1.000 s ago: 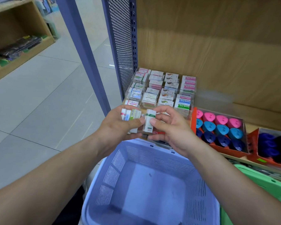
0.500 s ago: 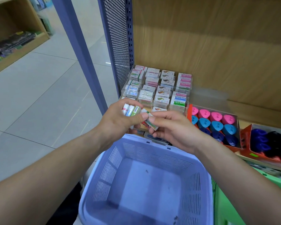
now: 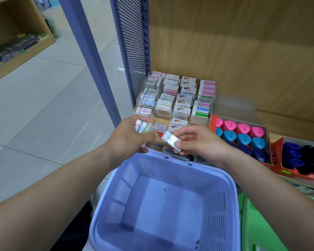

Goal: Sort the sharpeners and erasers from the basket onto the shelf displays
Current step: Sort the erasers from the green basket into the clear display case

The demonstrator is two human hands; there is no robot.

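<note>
My left hand (image 3: 129,138) grips a small stack of erasers (image 3: 143,126) with red, blue and green sleeves, just above the basket's far rim. My right hand (image 3: 201,142) pinches one white eraser with a green sleeve (image 3: 170,139), tilted, a short way right of the stack. Below both hands sits the lilac plastic basket (image 3: 230,200), with nothing but specks on its floor. Behind the hands, a clear display of boxed erasers (image 3: 178,98) fills the shelf's left end. To its right an orange box holds pink, light blue and dark blue sharpeners (image 3: 241,136).
A second orange box of dark blue and black sharpeners (image 3: 301,158) sits at the far right. A perforated blue panel (image 3: 132,44) and blue post (image 3: 91,57) bound the shelf's left side. A green basket edge (image 3: 252,223) lies right of the lilac one. Tiled floor spreads left.
My right hand has drawn the green-sleeved eraser away from the stack in my left hand, moving it right and tilting it. The view has dipped slightly toward the basket.
</note>
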